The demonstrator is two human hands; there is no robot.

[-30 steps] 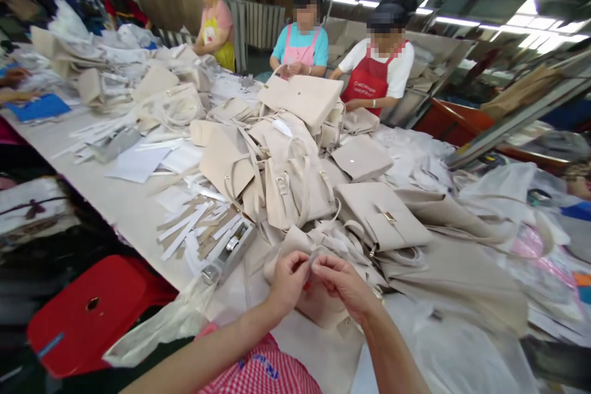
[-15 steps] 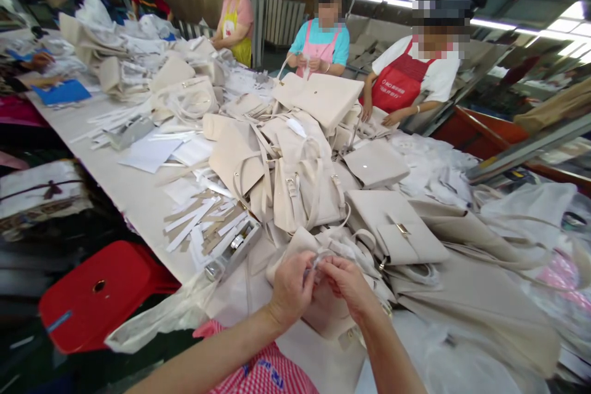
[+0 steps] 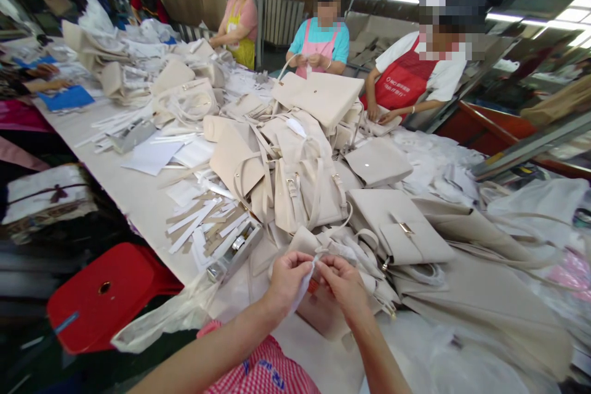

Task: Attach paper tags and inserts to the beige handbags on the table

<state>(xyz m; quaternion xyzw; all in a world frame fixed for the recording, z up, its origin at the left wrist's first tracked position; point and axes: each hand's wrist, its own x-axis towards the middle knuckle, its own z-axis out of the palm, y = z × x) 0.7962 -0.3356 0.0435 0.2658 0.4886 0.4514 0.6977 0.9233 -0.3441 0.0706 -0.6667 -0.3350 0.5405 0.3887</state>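
Above a beige handbag (image 3: 325,314) at the near side of the table, my left hand (image 3: 287,283) and my right hand (image 3: 345,286) meet fingertip to fingertip. Both pinch a thin white wrapping strip (image 3: 302,288), which looks like tissue or soft plastic; part of it hangs down beside my left fingers. The handbag lies below, partly covered by my hands. Just beyond them, bag straps in white wrapping (image 3: 367,237) are bunched together. To the right lies a flat beige bag with a metal clasp (image 3: 392,228).
A pile of beige bags (image 3: 305,191) fills the table's middle. Left of my hands are a metal tape dispenser (image 3: 235,249) and paper strips (image 3: 198,221). Clear plastic (image 3: 443,351) lies at the near right. A red stool (image 3: 106,295) stands at the left; several co-workers stand opposite.
The white strip now hangs lower and shows more clearly between my hands. My right fingers have shifted slightly and both hands still pinch. The view has moved a little.
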